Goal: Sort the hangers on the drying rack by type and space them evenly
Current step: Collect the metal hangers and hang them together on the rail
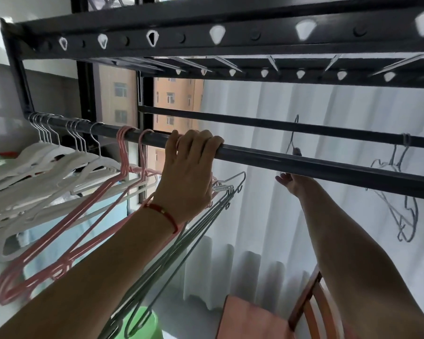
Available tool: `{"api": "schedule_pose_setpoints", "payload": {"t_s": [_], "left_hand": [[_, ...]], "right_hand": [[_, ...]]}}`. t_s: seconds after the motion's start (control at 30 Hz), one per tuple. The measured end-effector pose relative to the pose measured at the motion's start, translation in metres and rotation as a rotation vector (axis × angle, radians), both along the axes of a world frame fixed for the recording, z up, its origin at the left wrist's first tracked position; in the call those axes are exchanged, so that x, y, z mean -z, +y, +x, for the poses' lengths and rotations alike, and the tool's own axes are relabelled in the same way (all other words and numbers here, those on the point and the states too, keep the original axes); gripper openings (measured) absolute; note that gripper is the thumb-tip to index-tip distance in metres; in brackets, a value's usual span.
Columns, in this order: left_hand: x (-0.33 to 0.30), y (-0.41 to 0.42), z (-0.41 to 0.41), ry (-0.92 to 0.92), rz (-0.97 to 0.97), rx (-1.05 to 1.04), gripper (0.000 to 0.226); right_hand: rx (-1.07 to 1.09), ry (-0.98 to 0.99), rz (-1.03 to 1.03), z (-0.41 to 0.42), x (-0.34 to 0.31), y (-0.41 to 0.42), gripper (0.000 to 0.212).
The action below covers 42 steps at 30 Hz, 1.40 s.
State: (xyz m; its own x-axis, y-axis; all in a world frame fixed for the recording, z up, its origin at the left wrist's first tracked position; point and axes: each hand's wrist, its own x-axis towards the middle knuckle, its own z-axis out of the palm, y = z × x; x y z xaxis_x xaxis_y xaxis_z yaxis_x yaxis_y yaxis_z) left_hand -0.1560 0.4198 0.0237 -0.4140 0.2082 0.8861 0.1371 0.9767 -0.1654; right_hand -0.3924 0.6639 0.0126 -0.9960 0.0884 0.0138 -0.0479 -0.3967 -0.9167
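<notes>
— Pink hangers (123, 172) on the near rail (304, 159), right of the white hangers (59, 165)?
— Yes. The left hand (186, 172) grasps that rail over the grey-green hangers (181, 243).
— The right hand (291, 183)?
— Behind the rail, grip unclear; a grey hanger (293, 140) hangs above it.

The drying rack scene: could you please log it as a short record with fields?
near rail: white hangers at far left, pink hangers next
left hand: curled over near rail, also holds grey wire hangers
right hand: reaches behind near rail, grip hidden
far rail: blue-grey wire hangers, spaced apart
</notes>
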Motion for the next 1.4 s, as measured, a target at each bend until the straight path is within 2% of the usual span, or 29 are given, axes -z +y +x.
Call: {"api": "schedule_pose_setpoints", "payload": {"t_s": [0.07, 0.17, 0.2, 0.33, 0.47, 0.6, 0.73, 0.83, 0.93, 1.0, 1.1, 1.13, 1.2, 1.23, 1.33, 1.4], "left_hand": [[0.001, 0.001, 0.001, -0.002, 0.002, 0.006, 0.059], [0.001, 0.003, 0.002, -0.007, 0.009, 0.005, 0.058], [0.001, 0.004, 0.002, -0.014, 0.011, 0.002, 0.058], [0.001, 0.004, 0.001, -0.067, -0.003, 0.002, 0.060], [-0.002, 0.006, 0.015, -0.152, 0.080, 0.023, 0.073], [0.024, 0.047, 0.054, -0.149, 0.249, 0.285, 0.071], [0.070, 0.095, 0.084, -0.255, 0.375, 0.459, 0.064], [0.104, 0.112, 0.091, -0.443, 0.460, 0.556, 0.059], [0.127, 0.121, 0.090, -0.878, 0.639, 0.553, 0.058], [0.142, 0.120, 0.090, -1.066, 0.652, 0.519, 0.062], [0.153, 0.122, 0.099, -1.266, 0.610, 0.523, 0.085], [0.150, 0.124, 0.103, -1.302, 0.617, 0.539, 0.078], [0.137, 0.125, 0.116, -1.314, 0.784, 0.644, 0.034], [0.130, 0.125, 0.121, -1.289, 0.864, 0.701, 0.024], [0.111, 0.115, 0.146, -1.130, 0.835, 0.710, 0.030], [0.096, 0.107, 0.163, -1.007, 0.779, 0.578, 0.028]], "right_hand": [[0.019, -0.057, 0.029, -0.002, 0.002, 0.000, 0.053], [0.030, -0.146, 0.086, 0.001, 0.012, -0.001, 0.028], [0.039, -0.169, 0.113, 0.005, 0.018, -0.002, 0.027], [0.049, -0.265, 0.198, 0.025, 0.054, 0.000, 0.055], [0.138, -0.256, 0.340, 0.067, 0.090, 0.006, 0.064], [0.252, -0.229, 0.416, 0.133, 0.102, 0.028, 0.073], [0.403, -0.197, 0.509, 0.222, 0.102, 0.060, 0.082], [0.371, -0.172, 0.546, 0.286, 0.099, 0.096, 0.085], [0.242, -0.201, 0.543, 0.338, 0.093, 0.140, 0.083], [0.160, -0.216, 0.487, 0.365, 0.092, 0.169, 0.083], [0.065, -0.210, 0.395, 0.386, 0.101, 0.204, 0.084], [0.058, -0.198, 0.364, 0.388, 0.105, 0.212, 0.084], [0.044, -0.187, 0.302, 0.387, 0.110, 0.221, 0.083], [0.034, -0.188, 0.268, 0.385, 0.111, 0.223, 0.081], [0.005, -0.179, 0.198, 0.376, 0.111, 0.221, 0.073], [-0.034, -0.138, 0.205, 0.365, 0.110, 0.218, 0.075]]}}
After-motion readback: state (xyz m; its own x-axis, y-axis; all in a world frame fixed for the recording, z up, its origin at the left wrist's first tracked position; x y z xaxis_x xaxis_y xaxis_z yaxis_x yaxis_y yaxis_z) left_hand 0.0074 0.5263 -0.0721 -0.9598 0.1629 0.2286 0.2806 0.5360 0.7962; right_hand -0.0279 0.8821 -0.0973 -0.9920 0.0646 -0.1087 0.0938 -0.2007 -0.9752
